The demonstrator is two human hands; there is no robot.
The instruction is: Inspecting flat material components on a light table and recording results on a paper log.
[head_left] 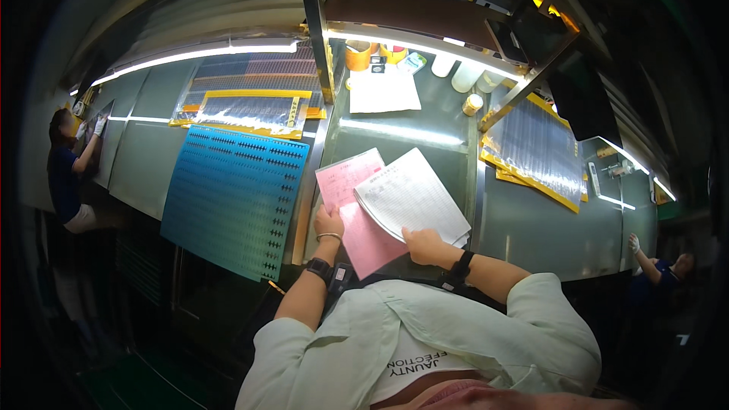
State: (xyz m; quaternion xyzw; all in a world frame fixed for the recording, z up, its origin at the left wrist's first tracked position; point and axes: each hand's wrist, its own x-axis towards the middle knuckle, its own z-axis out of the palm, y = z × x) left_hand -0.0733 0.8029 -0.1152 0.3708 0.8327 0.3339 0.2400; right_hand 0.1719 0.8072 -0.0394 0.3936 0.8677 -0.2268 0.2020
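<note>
My left hand (329, 222) grips the left edge of a pink printed sheet (363, 239), which looks glossy, as if in a clear sleeve. My right hand (425, 246) pinches the near edge of a stack of white printed forms (416, 196) with fine table lines. The white forms overlap the right part of the pink sheet and hide some of it. Both are held in front of my chest, over the near part of the grey-green worktop (395, 137). Some fingers of each hand are hidden under the papers.
A large blue perforated sheet (228, 197) lies left, near yellow-edged panels (254, 112). Farther back are a white paper (383, 93), tape rolls (358, 55) and bottles (466, 76). Another yellow-edged panel (531, 144) lies right. Co-workers stand far left (64, 159) and far right (661, 277).
</note>
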